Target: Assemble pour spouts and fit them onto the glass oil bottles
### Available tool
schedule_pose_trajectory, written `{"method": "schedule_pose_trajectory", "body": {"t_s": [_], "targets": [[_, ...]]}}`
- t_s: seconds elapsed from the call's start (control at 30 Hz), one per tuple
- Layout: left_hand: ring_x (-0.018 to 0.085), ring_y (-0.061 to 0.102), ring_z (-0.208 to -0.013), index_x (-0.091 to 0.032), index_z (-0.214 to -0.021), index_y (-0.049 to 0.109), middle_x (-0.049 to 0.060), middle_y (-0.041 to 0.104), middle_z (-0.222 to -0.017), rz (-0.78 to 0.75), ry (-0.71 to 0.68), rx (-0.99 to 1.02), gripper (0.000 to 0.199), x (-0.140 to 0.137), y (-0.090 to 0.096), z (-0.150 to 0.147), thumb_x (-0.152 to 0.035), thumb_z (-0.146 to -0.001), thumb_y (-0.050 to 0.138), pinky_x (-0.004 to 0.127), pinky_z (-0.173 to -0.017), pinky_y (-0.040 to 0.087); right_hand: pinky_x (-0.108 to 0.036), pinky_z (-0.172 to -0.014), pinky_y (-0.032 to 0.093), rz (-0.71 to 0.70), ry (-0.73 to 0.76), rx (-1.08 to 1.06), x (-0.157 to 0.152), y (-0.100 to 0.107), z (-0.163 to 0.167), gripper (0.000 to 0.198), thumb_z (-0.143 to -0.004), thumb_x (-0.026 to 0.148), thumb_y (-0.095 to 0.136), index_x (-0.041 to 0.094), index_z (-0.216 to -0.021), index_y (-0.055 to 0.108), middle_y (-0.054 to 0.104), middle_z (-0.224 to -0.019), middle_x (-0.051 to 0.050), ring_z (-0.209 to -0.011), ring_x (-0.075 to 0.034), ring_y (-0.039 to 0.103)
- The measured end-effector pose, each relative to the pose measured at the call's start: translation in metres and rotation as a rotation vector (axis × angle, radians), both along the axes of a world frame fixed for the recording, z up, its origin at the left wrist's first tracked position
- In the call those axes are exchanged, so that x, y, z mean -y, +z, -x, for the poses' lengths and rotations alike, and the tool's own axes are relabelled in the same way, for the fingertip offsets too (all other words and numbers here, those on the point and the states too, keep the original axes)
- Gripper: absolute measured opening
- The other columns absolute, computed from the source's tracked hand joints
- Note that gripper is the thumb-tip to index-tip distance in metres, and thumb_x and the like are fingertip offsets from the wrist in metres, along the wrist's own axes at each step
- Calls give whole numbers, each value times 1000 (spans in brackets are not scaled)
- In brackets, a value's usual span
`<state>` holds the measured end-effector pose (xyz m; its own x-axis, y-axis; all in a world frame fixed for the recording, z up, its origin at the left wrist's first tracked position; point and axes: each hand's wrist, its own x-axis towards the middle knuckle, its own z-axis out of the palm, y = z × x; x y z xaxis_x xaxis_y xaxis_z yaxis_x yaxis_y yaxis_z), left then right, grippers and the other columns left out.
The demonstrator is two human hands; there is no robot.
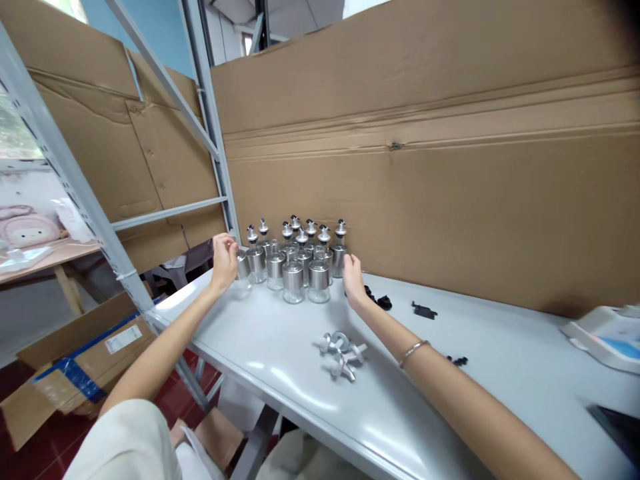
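Nearest, silvery metal pieces [343, 357] lie jumbled on the bench [270, 327] at lower centre, and a dark object [619, 428] is cut off at the lower right edge; a box [117, 363] at lower left bears a white label [123, 339] too small to read. Mid-frame, the left hand [225, 261], fingers curled, and the right hand [354, 280], fingers partly bent, flank a cluster of glass-and-metal bottles [293, 277]; whether either grips one cannot be told. Behind, spouted bottles [339, 255] are partly hidden by the front row, before a cardboard panel [450, 200].

A pink bag [29, 231] sits on a table [63, 256] beyond a cardboard box [103, 366].
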<state>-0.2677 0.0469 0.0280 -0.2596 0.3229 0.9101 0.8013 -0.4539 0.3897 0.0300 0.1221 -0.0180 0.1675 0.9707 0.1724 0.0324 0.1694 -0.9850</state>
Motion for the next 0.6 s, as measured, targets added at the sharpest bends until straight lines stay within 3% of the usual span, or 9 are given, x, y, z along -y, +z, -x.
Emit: {"method": "schedule_pose_trajectory", "body": {"t_s": [0.1,0.27,0.47,0.6], "targets": [[20,52,-95,-21,-85,42,7,48,-95,48,-4,-48,27,-17,-18,-1,-48,-90,42,41,-92,45,-39,-112,24,-10,1,6,-3,2,-3,69,-85,51,36,9,-140,37,36,-149,-16,-137,-25,33],[20,50,-95,-22,-84,41,7,48,-94,130,-56,-67,22,-34,-25,-9,-44,-89,41,40,-92,43,-37,-114,22,-2,-25,5,-12,2,-6,69,-85,53,35,13,-140,37,35,-150,-13,-138,-23,31],[21,49,-99,-22,-88,41,8,48,-98,152,-51,41,17,-48,-33,-19,-39,-91,38,39,-97,40,-42,-113,23,36,-25,-1,-21,-10,3,67,-85,55,32,18,-141,38,39,-148,-10,-138,-25,33],[20,50,-104,-22,-95,43,9,51,-104,189,-64,162,18,-61,-35,-28,-39,-89,42,36,-101,37,-42,-115,19,40,-23,-2,-28,-12,6,72,-84,59,31,17,-143,35,33,-151,-9,-140,-25,27]]}}
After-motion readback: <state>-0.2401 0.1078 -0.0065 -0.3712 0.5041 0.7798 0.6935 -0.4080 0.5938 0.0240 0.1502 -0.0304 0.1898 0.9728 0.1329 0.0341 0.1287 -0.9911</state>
